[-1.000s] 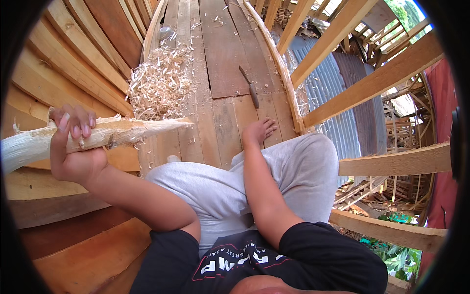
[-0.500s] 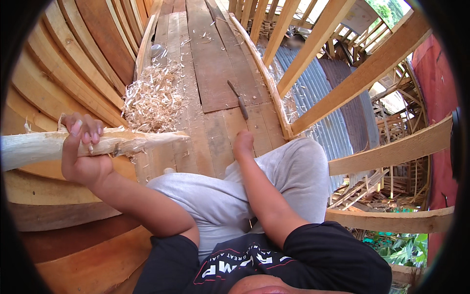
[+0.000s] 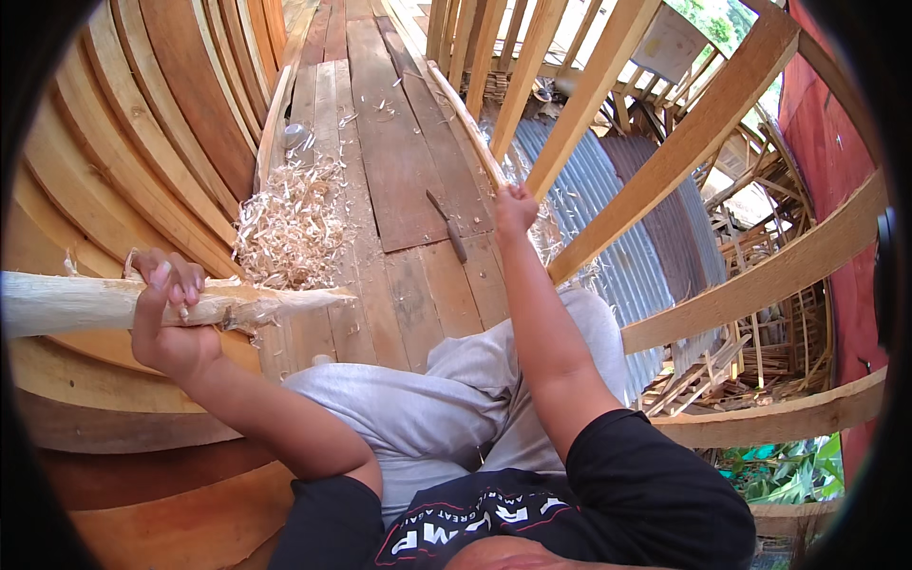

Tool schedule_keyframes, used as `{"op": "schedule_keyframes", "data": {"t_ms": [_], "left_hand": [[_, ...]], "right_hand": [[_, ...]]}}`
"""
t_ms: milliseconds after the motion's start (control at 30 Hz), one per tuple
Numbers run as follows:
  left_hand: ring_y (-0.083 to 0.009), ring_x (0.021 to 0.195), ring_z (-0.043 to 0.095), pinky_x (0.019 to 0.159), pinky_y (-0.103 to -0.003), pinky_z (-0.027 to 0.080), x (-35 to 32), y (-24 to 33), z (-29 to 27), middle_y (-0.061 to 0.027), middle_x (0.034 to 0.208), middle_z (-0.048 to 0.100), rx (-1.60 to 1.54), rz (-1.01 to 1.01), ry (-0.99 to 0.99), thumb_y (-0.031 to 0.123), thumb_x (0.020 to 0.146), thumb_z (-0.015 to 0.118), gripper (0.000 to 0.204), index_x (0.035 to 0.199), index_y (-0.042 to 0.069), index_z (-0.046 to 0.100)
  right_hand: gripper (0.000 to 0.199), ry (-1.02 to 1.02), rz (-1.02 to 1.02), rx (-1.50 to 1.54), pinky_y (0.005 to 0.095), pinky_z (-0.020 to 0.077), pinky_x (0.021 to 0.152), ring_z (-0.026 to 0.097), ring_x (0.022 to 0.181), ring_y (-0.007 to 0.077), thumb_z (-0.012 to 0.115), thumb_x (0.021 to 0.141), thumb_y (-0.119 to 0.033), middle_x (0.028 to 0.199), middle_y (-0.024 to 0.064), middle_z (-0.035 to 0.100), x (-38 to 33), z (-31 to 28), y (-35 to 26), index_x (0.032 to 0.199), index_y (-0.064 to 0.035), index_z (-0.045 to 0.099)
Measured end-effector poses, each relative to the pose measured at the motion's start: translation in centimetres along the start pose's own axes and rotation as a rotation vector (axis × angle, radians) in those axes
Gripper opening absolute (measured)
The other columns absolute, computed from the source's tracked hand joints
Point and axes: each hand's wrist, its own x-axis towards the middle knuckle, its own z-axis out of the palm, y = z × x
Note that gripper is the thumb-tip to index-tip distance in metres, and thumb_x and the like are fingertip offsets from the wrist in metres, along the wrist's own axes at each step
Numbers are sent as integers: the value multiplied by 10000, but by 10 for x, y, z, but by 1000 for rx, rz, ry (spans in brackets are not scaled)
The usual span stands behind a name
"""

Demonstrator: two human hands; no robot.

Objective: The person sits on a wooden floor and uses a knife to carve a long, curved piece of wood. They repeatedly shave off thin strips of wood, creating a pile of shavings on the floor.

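My left hand (image 3: 174,313) is wrapped round a pale, peeled wooden pole (image 3: 76,304) with a rough, tapered end, lying across the left side. Out to the right, my right hand (image 3: 516,210) has its fingers closed on the wooden rail (image 3: 467,119) along the floor's right edge, beside the upright slats. A knife (image 3: 446,226) with a dark blade and brown handle lies on the floorboards, left of that hand and touched by neither.
Curly wood shavings (image 3: 293,226) are heaped beside the curved plank wall (image 3: 142,123). A small round metal container (image 3: 295,135) stands behind them. Wooden slats (image 3: 594,104) rise on the right, with corrugated metal sheets (image 3: 579,171) beyond. My bent legs (image 3: 408,385) fill the near floor.
My right hand has moved from beside my knee forward and right onto the rail. My left hand stays on the pole. The view has shifted slightly.
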Motion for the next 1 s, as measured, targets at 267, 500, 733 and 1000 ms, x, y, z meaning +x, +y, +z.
{"op": "schedule_keyframes", "data": {"t_ms": [267,500,733,1000], "left_hand": [[-117,540,399,584,-266,337,0,-21,21,-16,611,383,-9,10,-42,64,717,597,210,777,80,396],[-123,521,410,541,-264,371,-5,-66,55,-35,611,399,1,-25,-158,66,687,622,231,755,75,401],[-111,507,410,525,-238,376,-18,-91,86,-39,611,415,41,-54,-197,38,681,636,243,745,79,405],[-108,514,411,523,-241,377,-23,-111,108,-39,673,428,-14,-59,-225,17,703,621,220,769,70,418]], "right_hand": [[387,-771,-176,-852,294,526,779,668,876,203,674,785,-202,957,150,691,-11,-33,3,1105,14,643],[479,-992,95,-1267,394,528,760,667,896,280,712,776,-343,958,178,683,-64,-13,5,1068,31,640],[353,-832,-44,-1288,434,511,843,623,991,377,674,786,-252,1055,240,645,-50,-10,48,1014,17,649],[362,-765,56,-1153,428,555,696,659,911,347,611,764,-168,996,232,661,-29,-18,74,1036,69,624]]}}
